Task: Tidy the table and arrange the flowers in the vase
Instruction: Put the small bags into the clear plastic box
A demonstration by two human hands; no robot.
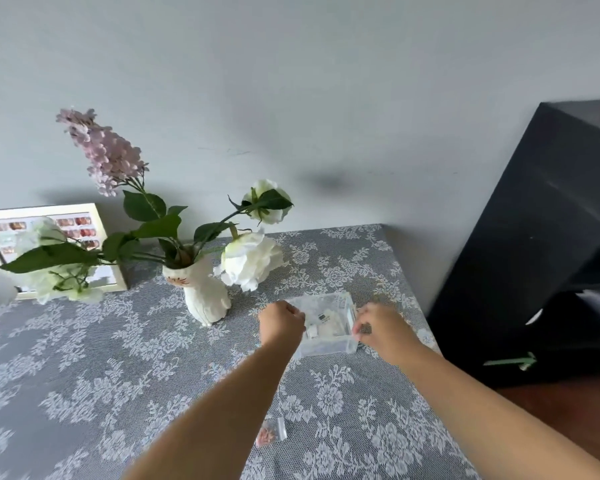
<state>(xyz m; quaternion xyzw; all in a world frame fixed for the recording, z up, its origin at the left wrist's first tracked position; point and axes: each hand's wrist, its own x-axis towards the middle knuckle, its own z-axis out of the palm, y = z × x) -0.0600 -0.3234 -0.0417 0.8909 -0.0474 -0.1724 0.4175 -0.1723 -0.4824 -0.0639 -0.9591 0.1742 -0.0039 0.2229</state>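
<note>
A white cat-shaped vase (205,294) stands on the lace-covered table (84,375). It holds a lilac spray (103,152), white roses (250,261) and green leaves. To its right sits a clear plastic box (329,323) with small white items inside. My left hand (281,323) grips the box's left side, fingers curled over the rim. At the box's right edge, my right hand (381,329) pinches the wall. A small clear packet with pink bits (271,433) lies near the front, between my forearms.
A white frame with a display of pink nail tips (42,244) leans against the wall at the back left, partly behind the leaves. A large black box (534,237) stands off the table's right edge, above dark clutter and wooden floor.
</note>
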